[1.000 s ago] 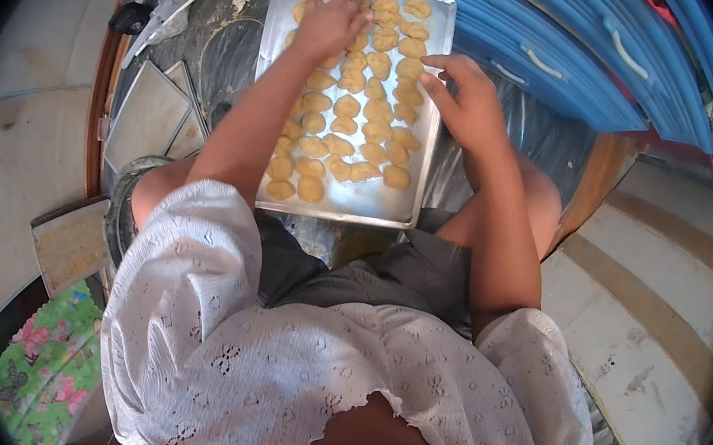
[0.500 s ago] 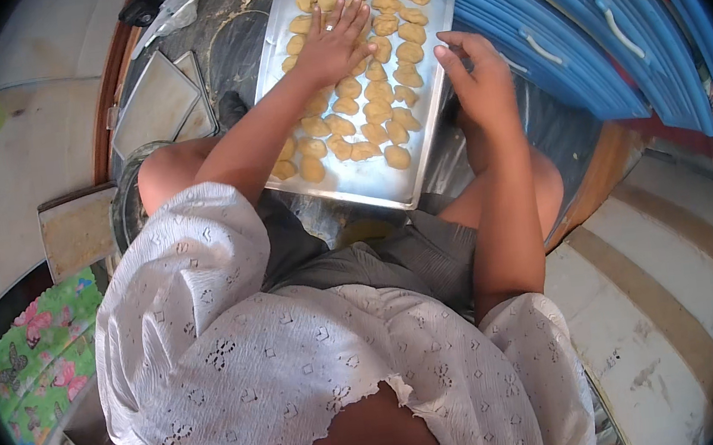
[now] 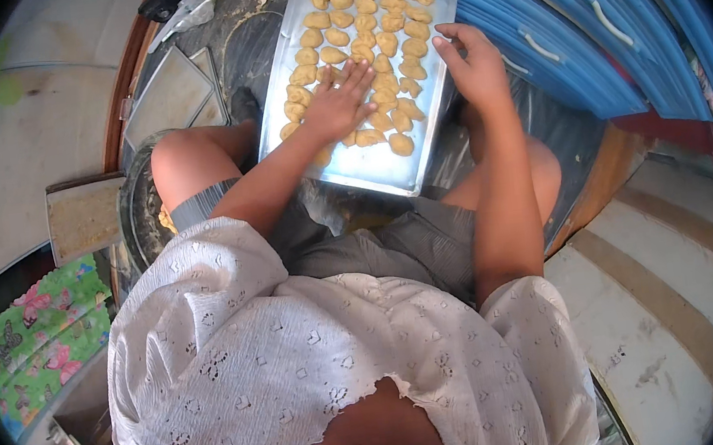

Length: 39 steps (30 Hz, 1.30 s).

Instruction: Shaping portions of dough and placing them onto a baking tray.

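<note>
Two empty flat metal trays lie side by side on the dark floor, upper left. Crumpled clear plastic sits beyond them. A round dark basin stands beside the person's left knee, something yellowish inside at its edge. Rectangular tan board just left of the basin. Floral green and pink cloth at lower left. Stacked blue plastic crates with white handles fill the upper right. Wooden frame edge below them. Pale striped floor at lower right. White eyelet garment covers the foreground, grey shorts above it.
</note>
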{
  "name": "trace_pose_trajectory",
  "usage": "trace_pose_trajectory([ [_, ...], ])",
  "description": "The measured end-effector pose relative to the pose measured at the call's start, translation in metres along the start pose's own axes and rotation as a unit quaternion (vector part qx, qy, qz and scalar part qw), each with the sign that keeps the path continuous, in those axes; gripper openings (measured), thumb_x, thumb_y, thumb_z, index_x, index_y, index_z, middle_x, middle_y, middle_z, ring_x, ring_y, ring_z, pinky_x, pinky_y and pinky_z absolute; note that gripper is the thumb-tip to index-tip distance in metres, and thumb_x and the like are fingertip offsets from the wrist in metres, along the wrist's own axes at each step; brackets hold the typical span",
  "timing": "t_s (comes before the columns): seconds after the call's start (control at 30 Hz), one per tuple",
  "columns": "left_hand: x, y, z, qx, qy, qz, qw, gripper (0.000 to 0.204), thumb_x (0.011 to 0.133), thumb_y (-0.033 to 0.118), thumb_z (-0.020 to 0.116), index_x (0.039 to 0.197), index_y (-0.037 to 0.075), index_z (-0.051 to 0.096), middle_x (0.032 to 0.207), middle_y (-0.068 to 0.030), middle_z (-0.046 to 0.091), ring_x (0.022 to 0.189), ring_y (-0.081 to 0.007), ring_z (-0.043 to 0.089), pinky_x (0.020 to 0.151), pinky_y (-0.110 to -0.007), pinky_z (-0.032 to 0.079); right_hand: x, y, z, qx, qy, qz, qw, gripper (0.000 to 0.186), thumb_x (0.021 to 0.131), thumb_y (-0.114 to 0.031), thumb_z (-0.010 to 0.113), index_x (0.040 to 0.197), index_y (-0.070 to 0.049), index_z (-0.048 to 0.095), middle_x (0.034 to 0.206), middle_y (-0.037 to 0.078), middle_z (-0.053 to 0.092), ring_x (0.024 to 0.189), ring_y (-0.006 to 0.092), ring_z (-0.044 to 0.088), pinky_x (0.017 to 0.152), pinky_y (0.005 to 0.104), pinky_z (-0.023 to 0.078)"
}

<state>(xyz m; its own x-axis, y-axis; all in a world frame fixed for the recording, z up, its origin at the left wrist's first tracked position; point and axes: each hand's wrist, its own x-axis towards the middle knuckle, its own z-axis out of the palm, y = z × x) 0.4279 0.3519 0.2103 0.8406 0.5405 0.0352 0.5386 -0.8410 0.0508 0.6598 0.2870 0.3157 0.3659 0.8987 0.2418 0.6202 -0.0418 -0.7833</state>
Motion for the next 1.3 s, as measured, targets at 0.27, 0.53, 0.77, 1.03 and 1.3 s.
trace_pose_trajectory([
  [0.27, 0.008, 0.022, 0.004, -0.094, 0.064, 0.093, 0.989, 0.030, 0.086, 0.018, 0.054, 0.113, 0.009, 0.060, 0.127, -0.0049, 0.053, 0.125, -0.0223, 0.043, 0.107, -0.043, 0.030, -0.001, 0.009, 0.014, -0.028, -0.053, 0.066, 0.996, 0.026, 0.078, -0.023, 0.063, 0.097, -0.005, 0.065, 0.090, 0.014, 0.064, 0.078, 0.0277, 0.062, 0.071, 0.0357, 0.049],
  [0.53, 0.007, 0.019, 0.000, -0.058, 0.065, 0.085, 0.993, 0.027, 0.082, 0.014, 0.056, 0.106, 0.006, 0.062, 0.118, -0.0062, 0.059, 0.120, -0.0212, 0.048, 0.107, -0.041, 0.031, -0.017, 0.030, 0.048, -0.180, -0.198, 0.151, 0.952, 0.021, 0.075, -0.016, 0.059, 0.093, -0.010, 0.066, 0.095, 0.017, 0.064, 0.090, 0.0341, 0.061, 0.079, 0.0411, 0.048],
  [0.77, 0.034, 0.034, -0.006, -0.132, 0.188, -0.050, 0.972, 0.026, 0.078, 0.016, 0.060, 0.102, 0.007, 0.063, 0.111, -0.0073, 0.061, 0.103, -0.0223, 0.056, 0.091, -0.040, 0.037, -0.034, 0.041, 0.078, -0.185, -0.164, 0.068, 0.966, 0.022, 0.077, -0.009, 0.057, 0.097, -0.010, 0.064, 0.095, 0.017, 0.063, 0.089, 0.0347, 0.061, 0.078, 0.0434, 0.048],
  [1.03, 0.041, 0.018, -0.007, -0.143, 0.122, -0.051, 0.981, 0.026, 0.077, 0.014, 0.059, 0.102, 0.011, 0.063, 0.109, -0.0041, 0.061, 0.102, -0.0231, 0.053, 0.083, -0.037, 0.037, -0.034, 0.042, 0.081, -0.191, -0.151, 0.069, 0.968, 0.017, 0.075, -0.008, 0.057, 0.090, -0.010, 0.065, 0.093, 0.017, 0.061, 0.087, 0.0343, 0.061, 0.076, 0.0425, 0.048],
  [1.3, -0.036, 0.047, -0.017, -0.144, 0.040, -0.008, 0.989, 0.012, 0.075, 0.016, 0.061, 0.086, 0.011, 0.064, 0.088, -0.0019, 0.058, 0.090, -0.0212, 0.053, 0.079, -0.036, 0.037, -0.033, 0.028, 0.080, -0.162, -0.246, -0.010, 0.956, 0.019, 0.075, -0.009, 0.057, 0.090, -0.014, 0.067, 0.092, 0.013, 0.062, 0.089, 0.0306, 0.061, 0.076, 0.0409, 0.048],
])
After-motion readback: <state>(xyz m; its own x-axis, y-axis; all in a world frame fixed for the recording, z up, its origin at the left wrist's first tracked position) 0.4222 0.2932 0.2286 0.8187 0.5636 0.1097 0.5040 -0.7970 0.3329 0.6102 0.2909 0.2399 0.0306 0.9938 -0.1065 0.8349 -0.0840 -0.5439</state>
